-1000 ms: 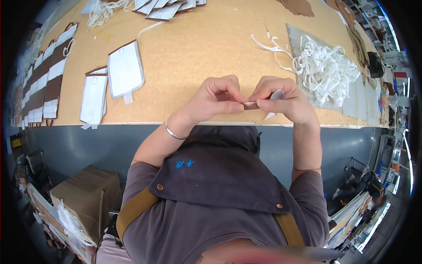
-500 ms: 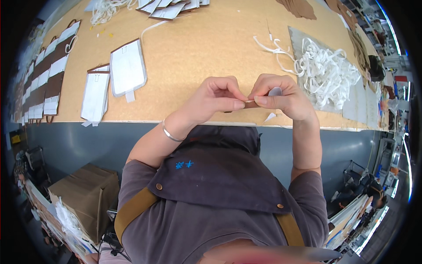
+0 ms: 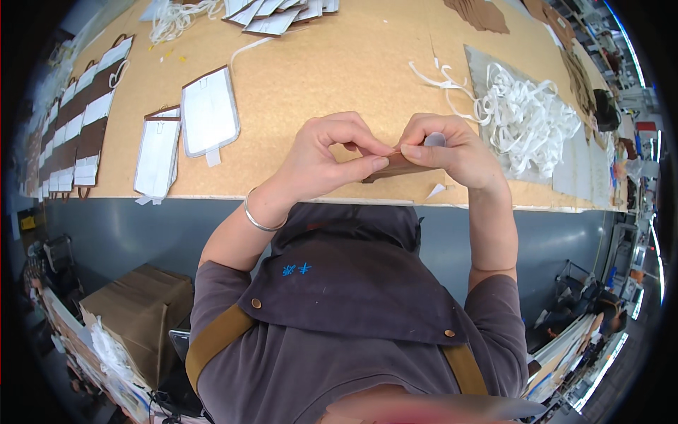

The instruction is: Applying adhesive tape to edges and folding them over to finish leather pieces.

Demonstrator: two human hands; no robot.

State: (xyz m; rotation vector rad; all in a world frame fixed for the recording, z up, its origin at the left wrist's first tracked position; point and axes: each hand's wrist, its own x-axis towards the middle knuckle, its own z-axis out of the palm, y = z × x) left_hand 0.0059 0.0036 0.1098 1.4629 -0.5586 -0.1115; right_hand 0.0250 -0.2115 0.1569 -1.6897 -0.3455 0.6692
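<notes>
Close to the table's near edge, both hands meet at a small brown piece of fabric [image 3: 404,167]. My left hand [image 3: 328,152] pinches its left end between thumb and forefinger. My right hand [image 3: 455,152] grips its upper edge, thumb and fingertips almost touching those of the left. A pale grey rounded piece [image 3: 435,139] shows between the right thumb and fingers; I cannot tell its kind. Most of the fabric is hidden by the right hand. Under that hand, a small white scrap [image 3: 436,190] lies on the table [image 3: 304,78].
Flat white pieces with brown top edges [image 3: 210,113] lie to the left, beside a brown-and-white row of pieces [image 3: 85,124]. A stack of similar pieces [image 3: 279,14] is at the far side. Tangled white tape [image 3: 526,120] heaps at right; brown fabric [image 3: 480,14] lies beyond.
My left hand has moved slightly left and away from me. The brown fabric now shows more between the hands; both hands keep their pinch.
</notes>
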